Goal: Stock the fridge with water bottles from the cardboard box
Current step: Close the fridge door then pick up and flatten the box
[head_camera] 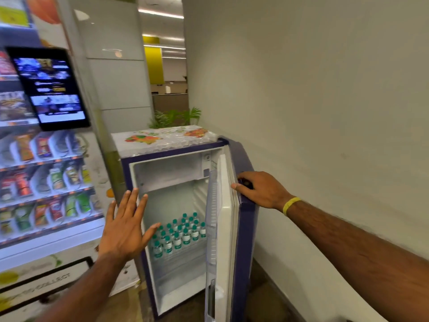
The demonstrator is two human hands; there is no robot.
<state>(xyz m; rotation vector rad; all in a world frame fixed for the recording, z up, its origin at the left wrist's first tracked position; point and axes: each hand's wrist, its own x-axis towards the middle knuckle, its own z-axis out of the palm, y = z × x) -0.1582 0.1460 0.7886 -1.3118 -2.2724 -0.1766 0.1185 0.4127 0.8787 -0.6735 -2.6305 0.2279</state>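
A small purple fridge (132, 173) stands open in front of me, its white inside mostly bare. Several water bottles (178, 235) with green caps stand packed together on a middle shelf. The fridge door (228, 228) is swung out to the right, edge-on to me. My right hand (260, 190) grips the door's top outer edge, a yellow band on the wrist. My left hand (125, 226) hovers flat with fingers spread in front of the fridge's left frame, holding nothing. No cardboard box is in view.
A snack vending machine (46, 182) with a dark screen (50, 89) stands directly left of the fridge. A plain wall (325, 112) runs close along the right. Green plants (176, 117) sit behind the fridge, and an office corridor opens beyond.
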